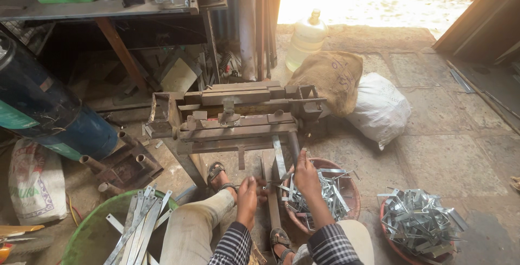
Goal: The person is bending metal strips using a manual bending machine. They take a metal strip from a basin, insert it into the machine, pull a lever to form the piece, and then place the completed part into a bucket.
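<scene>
My left hand (247,193) is closed low in front of a rusty metal bending jig (233,116), gripping one end of a thin metal strip (271,185) that runs across to my right hand. My right hand (306,175) grips the strip's other end. It hovers over the left rim of a reddish bowl (352,189) holding several bent galvanised strips (325,194). Both hands are between my knees, just above my sandalled feet (216,172).
A green basin (89,232) of flat metal strips sits at my left. At right stands a second bowl (392,243) piled with bent pieces (420,221). Behind the jig lie a burlap sack (330,78), a white sack (382,108), a plastic jug (306,37), a blue drum (43,113) and a workbench (103,5).
</scene>
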